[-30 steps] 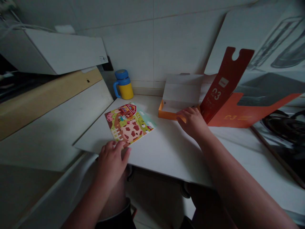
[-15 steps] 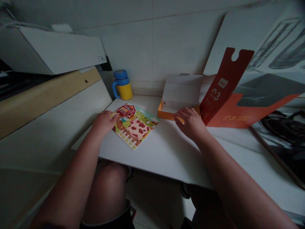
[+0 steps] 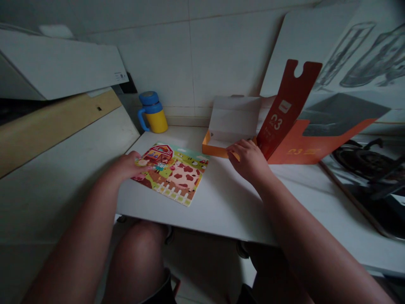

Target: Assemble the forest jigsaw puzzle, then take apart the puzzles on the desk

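My left hand [image 3: 129, 164] is at the left edge of a flat farm picture board [image 3: 182, 177], with the thumb over its top face and the fingers along the edge. A red barn, a spotted cow and a white fence are printed on the board, which lies on the white counter. At the front wall of a small orange cardboard box [image 3: 215, 150], my right hand [image 3: 248, 158] has its fingers bent over the rim and the thumb in front. The box's lid [image 3: 236, 112] is raised, showing a white inside. Whatever lies behind my right fingers is hidden.
A blue and yellow mug [image 3: 155, 116] stands by the tiled wall. Right of the small box is a large orange carton [image 3: 294, 147] with a tall red flap. A stove [image 3: 363, 181] lies farther right. White boxes [image 3: 79, 67] are stacked at the left.
The picture board has turned on the counter, its near corner swinging right, with my left hand moving along at its edge. My right hand stays at the box. The whole view has shifted slightly.
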`<state>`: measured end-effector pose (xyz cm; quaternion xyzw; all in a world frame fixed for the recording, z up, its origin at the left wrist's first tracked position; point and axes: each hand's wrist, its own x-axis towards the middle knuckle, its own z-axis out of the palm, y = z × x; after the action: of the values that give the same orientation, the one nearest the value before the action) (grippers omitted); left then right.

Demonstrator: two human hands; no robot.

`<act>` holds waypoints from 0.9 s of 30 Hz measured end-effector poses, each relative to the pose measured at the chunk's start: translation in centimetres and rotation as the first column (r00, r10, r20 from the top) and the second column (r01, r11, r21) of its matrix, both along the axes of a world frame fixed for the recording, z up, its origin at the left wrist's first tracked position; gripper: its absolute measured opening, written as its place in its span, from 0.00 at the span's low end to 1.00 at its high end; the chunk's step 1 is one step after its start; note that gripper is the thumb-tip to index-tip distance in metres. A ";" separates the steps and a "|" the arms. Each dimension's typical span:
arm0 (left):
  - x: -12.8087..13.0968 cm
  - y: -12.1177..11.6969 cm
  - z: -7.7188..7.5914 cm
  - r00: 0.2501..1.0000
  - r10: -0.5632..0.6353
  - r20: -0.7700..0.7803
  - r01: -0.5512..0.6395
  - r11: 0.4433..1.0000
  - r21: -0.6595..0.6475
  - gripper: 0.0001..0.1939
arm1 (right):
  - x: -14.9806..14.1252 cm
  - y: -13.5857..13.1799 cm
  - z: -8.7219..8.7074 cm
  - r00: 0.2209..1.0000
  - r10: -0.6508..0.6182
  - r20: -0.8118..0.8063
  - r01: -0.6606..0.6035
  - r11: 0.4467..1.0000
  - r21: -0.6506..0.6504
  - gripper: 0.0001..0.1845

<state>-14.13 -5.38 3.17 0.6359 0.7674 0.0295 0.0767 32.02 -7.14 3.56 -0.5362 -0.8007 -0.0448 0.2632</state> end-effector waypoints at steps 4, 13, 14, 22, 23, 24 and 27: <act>1.3 -2.6 0.2 1.000 0.012 0.009 -0.011 0.997 -0.073 0.42 | -0.2 -0.3 0.3 0.996 0.083 -0.022 -0.086 0.983 -0.161 0.14; 5.2 -6.4 0.1 0.991 0.018 0.136 -0.013 0.999 -0.033 0.39 | -1.0 -0.6 -0.8 0.981 0.180 0.068 -0.133 0.890 -0.435 0.15; 5.4 -6.0 0.1 0.989 0.049 0.142 -0.044 0.998 -0.033 0.39 | -0.9 -0.5 -0.9 0.980 0.186 0.072 -0.137 0.891 -0.432 0.15; 6.5 -2.6 -1.6 0.959 0.069 0.273 -0.045 0.994 -0.095 0.26 | -0.6 -0.4 -0.6 0.993 0.109 0.056 -0.067 0.870 -0.488 0.15; 6.5 -2.7 -1.8 0.964 0.064 0.256 -0.045 0.996 -0.079 0.27 | -0.6 -0.4 -0.6 0.993 0.102 0.057 -0.061 0.868 -0.492 0.15; 6.6 -2.8 -1.9 0.968 0.054 0.247 -0.039 0.997 -0.065 0.27 | -0.6 -0.4 -0.7 0.994 0.098 0.057 -0.057 0.868 -0.494 0.15; 6.4 -3.3 -2.1 0.967 0.011 0.256 -0.006 1.000 -0.019 0.29 | -0.5 -0.3 -1.1 0.994 0.082 0.067 -0.040 0.875 -0.482 0.15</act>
<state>-7.77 -8.67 1.10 0.6229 0.7540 0.1046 0.1807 31.52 -7.39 2.47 -0.5568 -0.8138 0.1406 0.0890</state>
